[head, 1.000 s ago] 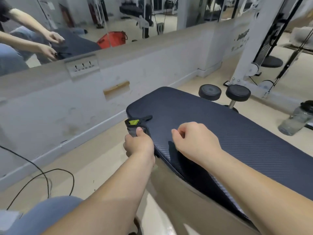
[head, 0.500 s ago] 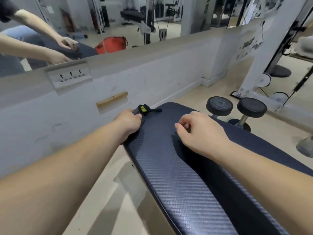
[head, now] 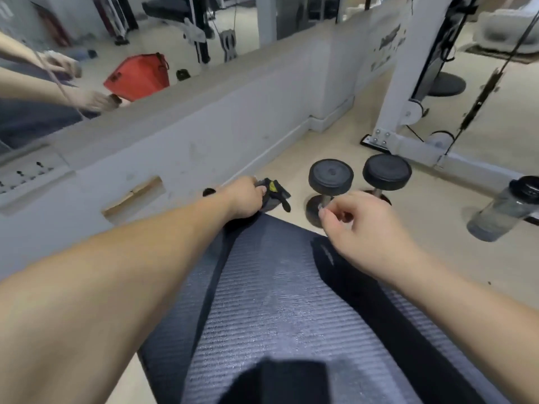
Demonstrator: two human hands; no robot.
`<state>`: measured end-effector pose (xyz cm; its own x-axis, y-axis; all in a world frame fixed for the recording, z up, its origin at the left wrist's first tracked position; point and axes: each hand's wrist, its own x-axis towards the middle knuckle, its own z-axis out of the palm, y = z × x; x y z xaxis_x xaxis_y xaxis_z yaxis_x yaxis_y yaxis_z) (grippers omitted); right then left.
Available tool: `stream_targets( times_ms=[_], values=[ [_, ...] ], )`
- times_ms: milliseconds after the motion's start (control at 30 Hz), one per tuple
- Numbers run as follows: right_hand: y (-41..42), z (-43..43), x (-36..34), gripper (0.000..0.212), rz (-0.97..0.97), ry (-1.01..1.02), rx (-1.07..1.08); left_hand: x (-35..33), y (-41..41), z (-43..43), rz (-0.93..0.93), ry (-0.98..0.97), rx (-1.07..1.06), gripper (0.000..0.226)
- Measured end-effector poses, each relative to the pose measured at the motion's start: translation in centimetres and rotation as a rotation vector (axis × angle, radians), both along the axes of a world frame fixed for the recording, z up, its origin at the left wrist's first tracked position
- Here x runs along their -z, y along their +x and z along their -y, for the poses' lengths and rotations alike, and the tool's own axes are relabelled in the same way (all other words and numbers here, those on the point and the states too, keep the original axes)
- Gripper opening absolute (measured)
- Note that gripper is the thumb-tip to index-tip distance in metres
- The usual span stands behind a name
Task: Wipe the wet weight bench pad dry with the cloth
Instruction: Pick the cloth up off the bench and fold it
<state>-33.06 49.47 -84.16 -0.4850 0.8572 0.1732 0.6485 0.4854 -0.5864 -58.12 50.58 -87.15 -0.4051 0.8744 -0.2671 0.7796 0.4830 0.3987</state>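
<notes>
The dark blue ribbed bench pad [head: 280, 310] runs from the bottom of the view up to its far end near the middle. My left hand [head: 246, 198] is at that far end, shut on a dark grey cloth [head: 275, 193] with a yellow-green tag, which hangs over the pad's edge. My right hand [head: 361, 225] is at the pad's right edge, fingers curled with nothing seen in them. Whether it touches the pad I cannot tell.
Two black dumbbells [head: 331, 177] stand on the floor just beyond the pad's end. A clear water bottle [head: 501, 211] lies at the right. A white machine frame [head: 408, 91] rises behind. A low grey wall [head: 175, 135] with a mirror runs along the left.
My left hand has slid the cloth along the pad from its near left edge to the far end. The right hand stayed near the right side. My view has swung in line with the bench.
</notes>
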Motion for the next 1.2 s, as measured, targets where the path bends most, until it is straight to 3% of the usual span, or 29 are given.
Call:
stream_targets(
  times_ms=[67,167,267,367,433,567,700,767,867,967,1067,1200],
  values=[
    [3.1,0.3,-1.6,0.025,0.022,-0.113,0.037,-0.5,4.7,-0.6,-0.083,-0.151,0.207,0.041],
    [7.6,0.3,-5.1,0.026,0.162,-0.234,0.046,-2.0,11.3,-0.3,-0.004,-0.202,0.299,0.038],
    [11.0,-0.6,-9.4,0.027,0.325,-0.367,0.058,-5.9,16.1,0.0,0.274,-0.128,0.185,0.033],
    [14.1,-1.2,-13.9,0.022,0.343,-0.535,0.09,-12.6,21.2,1.6,0.608,-0.057,0.005,0.033],
    [16.6,-0.9,-18.1,0.016,0.224,-0.649,0.192,-17.6,24.5,3.2,0.811,-0.061,-0.121,0.04],
    [22.9,1.5,-29.3,0.056,-0.171,-0.833,0.495,-30.2,30.7,7.8,1.199,-0.105,-0.323,0.042],
    [30.7,5.9,-38.9,0.063,-0.409,-1.212,0.489,-42.9,37.8,12.4,1.5,-0.185,-0.393,0.045],
    [34.1,8.6,-42.5,0.058,-0.496,-1.29,0.524,-47.3,40.7,13.6,1.549,-0.228,-0.374,0.048],
    [38.2,12.4,-46.7,0.062,-0.593,-1.228,0.564,-51.9,43.7,15.0,1.62,-0.36,-0.247,0.058],
    [40.6,15.8,-50.2,0.056,-0.666,-1.173,0.603,-54.1,45.4,16.0,1.491,-0.438,0.062,0.037],
    [41.5,19.0,-52.6,0.042,-0.691,-1.112,0.663,-54.3,46.1,17.2,1.375,-0.479,0.23,0.036],
    [42.1,24.0,-53.9,0.064,-0.675,-0.989,0.842,-55.0,47.4,19.4,1.411,-0.604,0.356,0.035]
  ],
)
